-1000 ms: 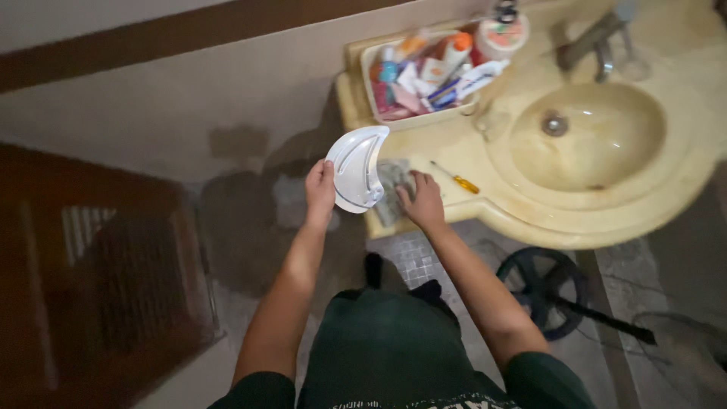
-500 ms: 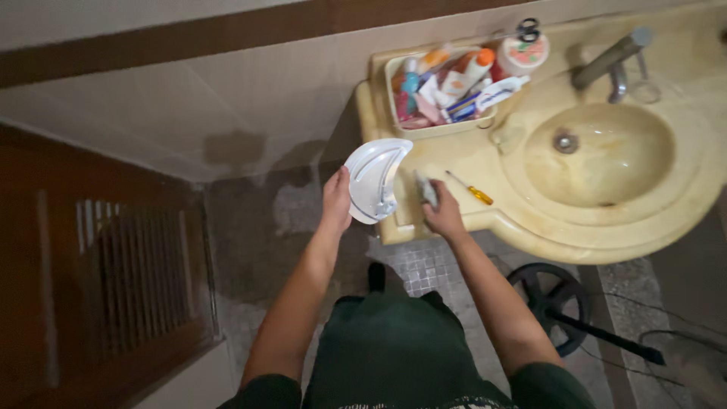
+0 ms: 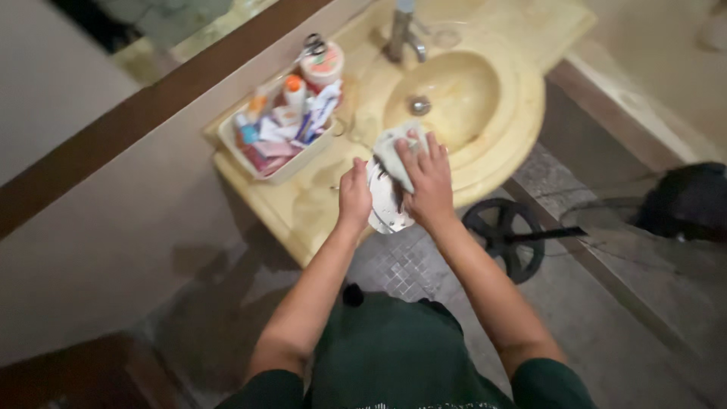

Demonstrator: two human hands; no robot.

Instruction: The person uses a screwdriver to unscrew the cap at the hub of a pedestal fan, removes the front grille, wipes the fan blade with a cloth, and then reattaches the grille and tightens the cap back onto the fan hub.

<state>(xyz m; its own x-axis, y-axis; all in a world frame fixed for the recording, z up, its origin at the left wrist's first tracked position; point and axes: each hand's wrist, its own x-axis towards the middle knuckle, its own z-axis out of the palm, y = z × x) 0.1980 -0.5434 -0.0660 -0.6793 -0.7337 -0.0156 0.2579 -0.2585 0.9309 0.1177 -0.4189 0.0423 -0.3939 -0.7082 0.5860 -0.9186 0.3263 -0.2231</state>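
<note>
1. The worktop (image 3: 303,220) is a slab of glossy, cream-yellow stone with a rounded front that bulges toward the person; its near edge drops straight to a floor (image 3: 409,265) of small grey mosaic tiles.
2. An oval basin (image 3: 447,98) of the same polished stone is sunk into the far right of the slab, with a metal drain at its bottom and a metal tap (image 3: 401,30) behind it.
3. On the far left of the slab stands a pale rectangular plastic tray (image 3: 235,144), crowded with tubes, small bottles and packets; a round tub with scissors on top sits just beyond it.
4. Bare stone lies open between the tray and the basin, and a strip of it runs along the near left edge.
5. On the floor to the right lies a black spoked wheel (image 3: 503,235) with a dark rod across it.
6. A white, curved dish (image 3: 386,204) is held over the near rim of the worktop, just left of the basin.
7. The left hand (image 3: 354,195) is closed on the dish's left edge.
8. The right hand (image 3: 425,178) lies flat, fingers spread, pressing a pale crumpled cloth (image 3: 395,155) against the dish.
</note>
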